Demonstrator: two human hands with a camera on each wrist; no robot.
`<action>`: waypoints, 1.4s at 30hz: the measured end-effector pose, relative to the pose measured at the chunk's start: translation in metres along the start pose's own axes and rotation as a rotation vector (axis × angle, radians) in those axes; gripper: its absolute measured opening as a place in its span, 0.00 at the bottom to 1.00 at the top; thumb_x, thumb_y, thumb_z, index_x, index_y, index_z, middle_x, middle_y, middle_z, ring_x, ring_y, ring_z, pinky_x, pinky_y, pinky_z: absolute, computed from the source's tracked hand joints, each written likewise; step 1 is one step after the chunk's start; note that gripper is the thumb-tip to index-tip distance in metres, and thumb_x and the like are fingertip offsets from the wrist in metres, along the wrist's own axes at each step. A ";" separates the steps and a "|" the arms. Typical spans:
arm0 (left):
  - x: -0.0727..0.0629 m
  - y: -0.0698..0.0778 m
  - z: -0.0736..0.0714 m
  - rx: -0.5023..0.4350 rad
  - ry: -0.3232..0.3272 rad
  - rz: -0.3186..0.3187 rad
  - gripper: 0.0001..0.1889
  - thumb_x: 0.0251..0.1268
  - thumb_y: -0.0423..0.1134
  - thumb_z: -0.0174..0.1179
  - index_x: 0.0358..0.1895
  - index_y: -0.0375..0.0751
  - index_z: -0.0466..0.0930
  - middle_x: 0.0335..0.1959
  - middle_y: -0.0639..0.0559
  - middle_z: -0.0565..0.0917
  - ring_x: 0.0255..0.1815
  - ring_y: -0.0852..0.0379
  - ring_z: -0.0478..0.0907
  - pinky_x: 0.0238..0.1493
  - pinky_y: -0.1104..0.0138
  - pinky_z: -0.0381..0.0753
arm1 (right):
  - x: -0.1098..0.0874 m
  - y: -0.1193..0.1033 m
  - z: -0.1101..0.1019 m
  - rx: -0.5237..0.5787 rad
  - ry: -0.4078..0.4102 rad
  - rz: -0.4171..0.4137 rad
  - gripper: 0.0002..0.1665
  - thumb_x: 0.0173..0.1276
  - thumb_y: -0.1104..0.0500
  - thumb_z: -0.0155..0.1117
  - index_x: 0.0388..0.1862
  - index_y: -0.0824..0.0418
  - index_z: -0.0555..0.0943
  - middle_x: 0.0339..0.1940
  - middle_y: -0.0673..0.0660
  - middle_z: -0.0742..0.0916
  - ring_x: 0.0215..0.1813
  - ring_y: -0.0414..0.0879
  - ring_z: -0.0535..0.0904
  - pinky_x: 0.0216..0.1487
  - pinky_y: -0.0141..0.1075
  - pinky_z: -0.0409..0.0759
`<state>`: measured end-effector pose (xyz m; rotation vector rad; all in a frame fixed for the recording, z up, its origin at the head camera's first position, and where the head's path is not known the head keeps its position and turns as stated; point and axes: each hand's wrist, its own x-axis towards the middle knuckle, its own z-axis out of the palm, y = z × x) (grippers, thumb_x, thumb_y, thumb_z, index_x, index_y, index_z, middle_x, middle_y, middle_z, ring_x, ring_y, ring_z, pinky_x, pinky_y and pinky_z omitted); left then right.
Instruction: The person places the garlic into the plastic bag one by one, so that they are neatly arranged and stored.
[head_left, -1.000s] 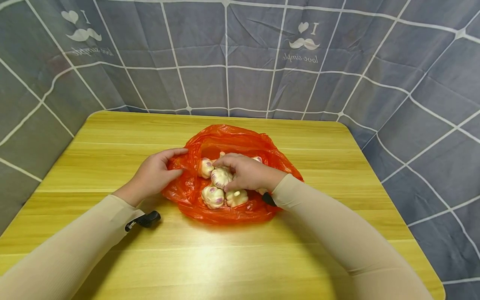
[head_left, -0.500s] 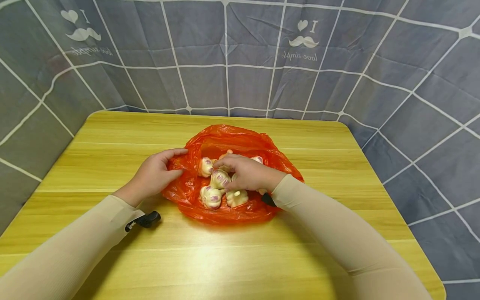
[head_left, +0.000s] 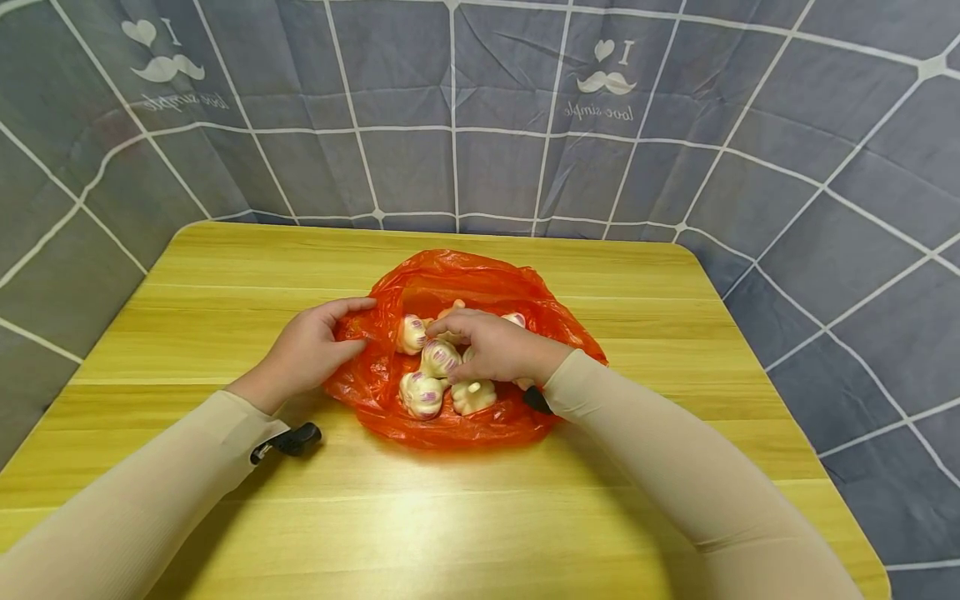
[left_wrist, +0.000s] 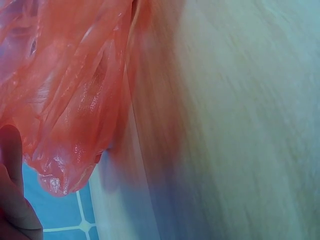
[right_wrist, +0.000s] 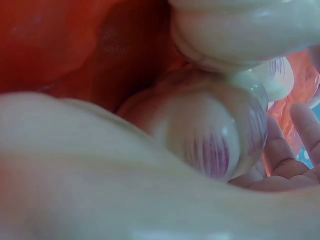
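A crinkled red plastic bag (head_left: 465, 267) lies wide-mouthed on the table, with several garlic bulbs inside. My left hand (head_left: 303, 350) holds the bag's left side between thumb and fingers; in the left wrist view its fingers (left_wrist: 12, 185) are against the plastic. My right hand (head_left: 495, 343) reaches into the bag, its fingers loosely bent over the bulbs. A purple-streaked garlic bulb (head_left: 439, 358) sits between its thumb and fingertips. In the right wrist view the fingers (right_wrist: 305, 130) are spread beside a streaked bulb (right_wrist: 210, 145). More bulbs lie at the left (head_left: 412, 334) and front (head_left: 474, 397).
The wooden table (head_left: 420, 525) extends around the bag on all sides. Grey curtain (head_left: 405, 92) with white grid lines hangs behind it and at both sides. A black wrist mount (head_left: 296, 439) sticks out from the left sleeve.
Between one second and half a second ago, the bulbs under my right hand shifted and turned, showing purple streaks. Since then both hands and the bag have stayed in place.
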<state>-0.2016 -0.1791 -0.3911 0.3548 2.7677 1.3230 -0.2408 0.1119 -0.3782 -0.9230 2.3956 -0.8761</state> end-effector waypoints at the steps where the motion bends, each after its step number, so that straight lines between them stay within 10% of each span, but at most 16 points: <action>1: 0.000 0.000 0.000 -0.004 -0.001 -0.002 0.29 0.71 0.33 0.64 0.75 0.43 0.74 0.67 0.34 0.80 0.44 0.48 0.87 0.39 0.67 0.90 | 0.000 0.000 0.000 0.006 0.000 0.003 0.38 0.63 0.60 0.81 0.71 0.51 0.78 0.71 0.54 0.78 0.70 0.51 0.78 0.74 0.45 0.77; 9: 0.001 -0.001 0.000 -0.015 -0.001 -0.001 0.29 0.71 0.33 0.64 0.75 0.43 0.74 0.67 0.34 0.80 0.44 0.48 0.87 0.39 0.66 0.91 | -0.003 -0.003 -0.002 0.029 0.013 0.037 0.38 0.63 0.58 0.81 0.72 0.49 0.78 0.74 0.53 0.76 0.70 0.51 0.78 0.69 0.42 0.80; 19: 0.001 -0.001 -0.002 -0.045 -0.024 0.000 0.30 0.72 0.36 0.65 0.76 0.44 0.73 0.69 0.35 0.79 0.43 0.48 0.88 0.38 0.66 0.91 | -0.018 -0.012 -0.020 -0.028 0.122 -0.024 0.34 0.70 0.54 0.76 0.73 0.55 0.77 0.73 0.55 0.78 0.46 0.55 0.84 0.57 0.47 0.86; 42: -0.001 0.002 -0.021 -0.014 0.001 0.080 0.35 0.74 0.48 0.67 0.80 0.47 0.67 0.74 0.42 0.73 0.53 0.43 0.81 0.35 0.67 0.89 | -0.082 0.031 -0.085 -0.156 0.430 0.122 0.28 0.78 0.53 0.66 0.73 0.57 0.76 0.77 0.59 0.77 0.74 0.64 0.73 0.76 0.61 0.71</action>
